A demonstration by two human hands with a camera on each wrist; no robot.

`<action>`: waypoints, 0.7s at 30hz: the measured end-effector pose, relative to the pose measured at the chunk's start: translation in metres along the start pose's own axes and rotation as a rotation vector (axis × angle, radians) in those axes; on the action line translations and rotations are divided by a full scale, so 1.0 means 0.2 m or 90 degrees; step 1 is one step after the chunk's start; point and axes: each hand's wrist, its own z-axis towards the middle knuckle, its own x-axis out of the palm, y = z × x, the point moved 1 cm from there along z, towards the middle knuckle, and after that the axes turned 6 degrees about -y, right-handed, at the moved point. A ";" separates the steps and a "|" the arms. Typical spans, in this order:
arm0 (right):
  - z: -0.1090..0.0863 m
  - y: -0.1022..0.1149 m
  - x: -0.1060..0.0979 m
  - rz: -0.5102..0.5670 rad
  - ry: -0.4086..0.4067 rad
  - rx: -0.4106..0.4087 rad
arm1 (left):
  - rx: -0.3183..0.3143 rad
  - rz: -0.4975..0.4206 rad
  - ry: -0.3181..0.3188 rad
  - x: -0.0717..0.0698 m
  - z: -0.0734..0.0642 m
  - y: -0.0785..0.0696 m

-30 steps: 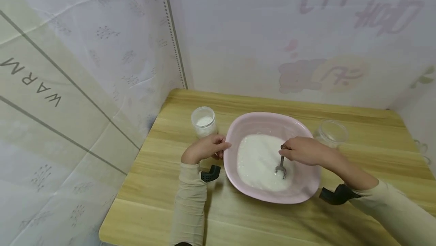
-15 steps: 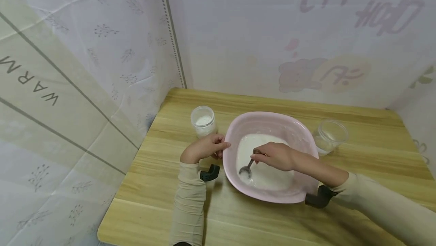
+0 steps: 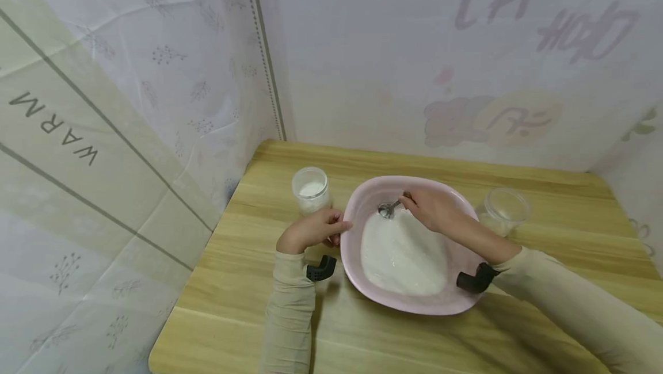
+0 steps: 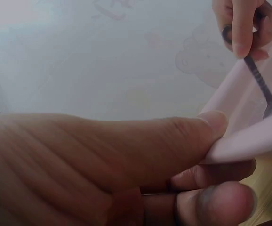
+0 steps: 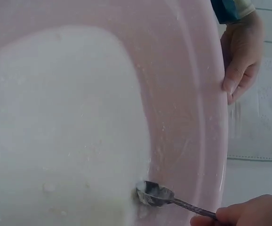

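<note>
Here's the smooth pink basin (image 3: 414, 305), rounded oblong, on the wood-grained table (image 3: 217, 322), glossy white liquid (image 3: 404, 259) inside. The left hand (image 3: 313, 229) pinches its left rim; the right hand (image 3: 431, 210) pinches a metal spoon (image 3: 386, 210) at the liquid's far-left edge. Round clear jars flank the basin: left jar (image 3: 311, 191), white inside, right jar (image 3: 505, 213). The left wrist view reveals the handle's ridges; the right wrist view, white film in the scoop.
</note>
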 end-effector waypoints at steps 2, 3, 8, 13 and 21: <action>-0.03 -0.02 -0.02 -0.051 0.005 0.026 | 0.000 0.004 -0.002 0.00 0.00 0.00; -0.04 -0.03 -0.03 -0.076 0.004 0.036 | -0.001 0.005 -0.003 0.00 0.00 0.00; -0.13 -0.08 -0.12 -0.117 0.018 0.080 | -0.007 0.009 -0.004 0.01 0.00 0.00; -0.24 -0.13 -0.22 -0.151 0.054 0.096 | -0.007 0.011 -0.001 0.01 0.00 0.01; -0.38 -0.09 -0.30 -0.122 0.175 0.100 | -0.008 0.004 0.003 0.00 -0.01 0.00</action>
